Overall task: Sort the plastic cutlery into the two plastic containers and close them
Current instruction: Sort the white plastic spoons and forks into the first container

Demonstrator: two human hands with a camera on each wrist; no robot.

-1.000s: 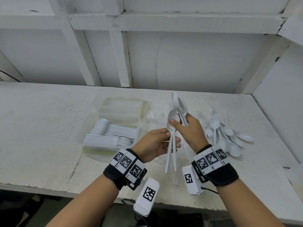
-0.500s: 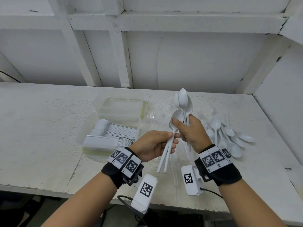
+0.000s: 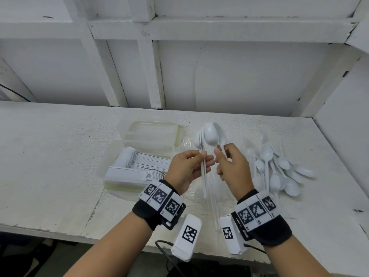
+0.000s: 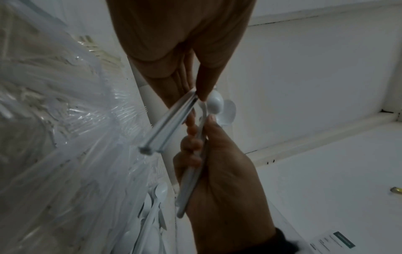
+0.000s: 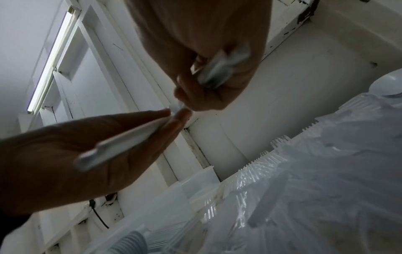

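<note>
On a white table (image 3: 50, 156), a clear plastic container (image 3: 111, 156) sits open to the left of the hands, its tray filled with neat rows of white plastic cutlery (image 3: 139, 164) lying on their sides; its hinged lid (image 3: 151, 130) lies flat behind it. The second container cannot be made out clearly. No brand or readable writing shows on the containers — the only markings are black-and-white square codes on the wristbands (image 3: 159, 198). Above the table's middle, the left hand (image 3: 187, 168) curls its fingers and thumb around the handles of a small bunch of white spoons (image 3: 203, 172), bowls upward. The right hand (image 3: 233, 166) pinches another few spoons (image 3: 211, 134) near their necks, just beside the left bunch. A loose pile of white spoons (image 3: 279, 172) lies on the table to the right.
</note>
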